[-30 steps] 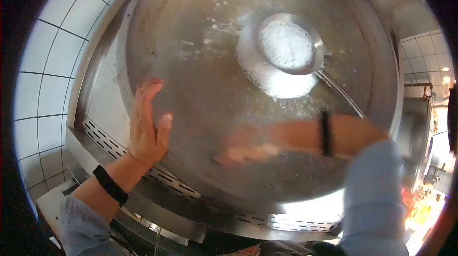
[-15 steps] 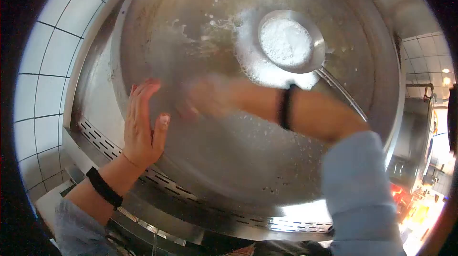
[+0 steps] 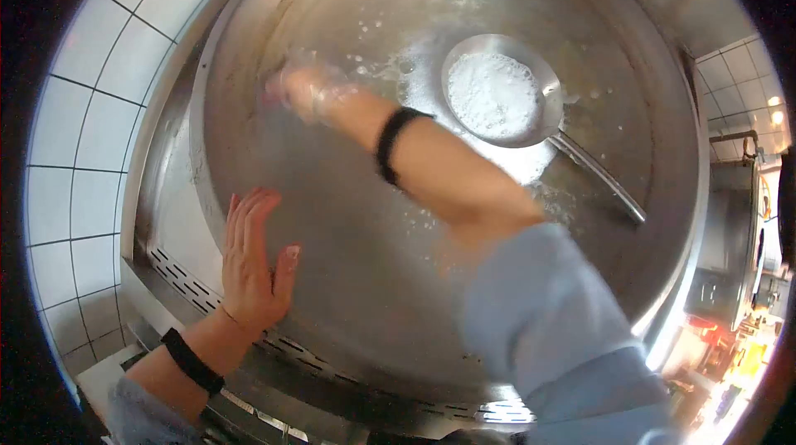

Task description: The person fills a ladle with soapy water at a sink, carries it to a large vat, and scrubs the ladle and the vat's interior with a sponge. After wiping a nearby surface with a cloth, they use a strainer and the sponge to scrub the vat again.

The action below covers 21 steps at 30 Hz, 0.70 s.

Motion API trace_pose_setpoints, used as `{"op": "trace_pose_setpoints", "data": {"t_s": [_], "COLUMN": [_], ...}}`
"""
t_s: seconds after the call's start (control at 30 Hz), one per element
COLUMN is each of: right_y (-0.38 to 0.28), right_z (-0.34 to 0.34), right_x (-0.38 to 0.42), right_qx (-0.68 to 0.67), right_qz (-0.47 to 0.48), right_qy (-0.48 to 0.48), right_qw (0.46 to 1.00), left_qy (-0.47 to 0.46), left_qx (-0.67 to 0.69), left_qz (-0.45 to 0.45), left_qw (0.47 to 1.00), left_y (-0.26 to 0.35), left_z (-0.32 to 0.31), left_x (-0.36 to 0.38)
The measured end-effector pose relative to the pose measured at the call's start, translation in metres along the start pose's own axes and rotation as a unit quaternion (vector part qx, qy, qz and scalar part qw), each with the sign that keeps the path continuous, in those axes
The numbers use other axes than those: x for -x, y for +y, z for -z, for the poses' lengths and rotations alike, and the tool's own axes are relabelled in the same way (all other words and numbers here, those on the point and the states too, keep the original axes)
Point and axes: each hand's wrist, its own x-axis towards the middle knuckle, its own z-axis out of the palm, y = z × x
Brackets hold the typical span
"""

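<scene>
A very large round metal pan (image 3: pixel 356 279) fills most of the view. Inside it, at the upper right, rests a long-handled metal ladle (image 3: pixel 543 97) filled with white foam (image 3: pixel 491 90); more suds lie around it. My right hand (image 3: pixel 311 90) is over the pan's left inner side, wet and smeared by motion, so its fingers cannot be made out. My left hand (image 3: pixel 255 267) is at the pan's lower left edge, its fingers stretched upward and its thumb apart, holding nothing.
White wall tiles (image 3: pixel 93 134) run down the left side. A slotted metal rim (image 3: pixel 178 279) borders the pan at the lower left. On the far right are a metal pipe (image 3: pixel 738 137) and a brightly lit area with red and orange things.
My right hand has moved up and left across the pan, with the forearm following. The left hand keeps its open pose and appears slightly lower in view.
</scene>
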Motion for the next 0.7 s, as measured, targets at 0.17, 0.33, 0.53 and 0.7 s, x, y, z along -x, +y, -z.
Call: {"op": "trace_pose_setpoints", "data": {"t_s": [0.17, 0.33, 0.53, 0.7], "right_y": [-0.022, -0.001, 0.055, 0.035], "right_z": [0.017, 0.009, -0.005, -0.030], "right_x": [0.270, 0.203, 0.018, 0.229], "right_qx": [-0.313, -0.154, -0.159, 0.129], "right_qz": [0.024, 0.123, -0.126, 0.125], "right_qy": [-0.319, -0.508, -0.067, -0.374], "right_qw": [0.894, 0.839, 0.977, 0.910], "left_qy": [-0.027, -0.043, -0.046, -0.051], "left_qx": [0.007, 0.007, 0.004, -0.003], "left_qz": [-0.013, -0.012, -0.005, -0.017], "left_qw": [1.000, 0.999, 0.999, 0.999], "left_y": [-0.004, 0.000, -0.003, -0.004], "left_z": [0.002, 0.004, 0.003, 0.001], "left_x": [-0.005, -0.006, -0.003, -0.002]}}
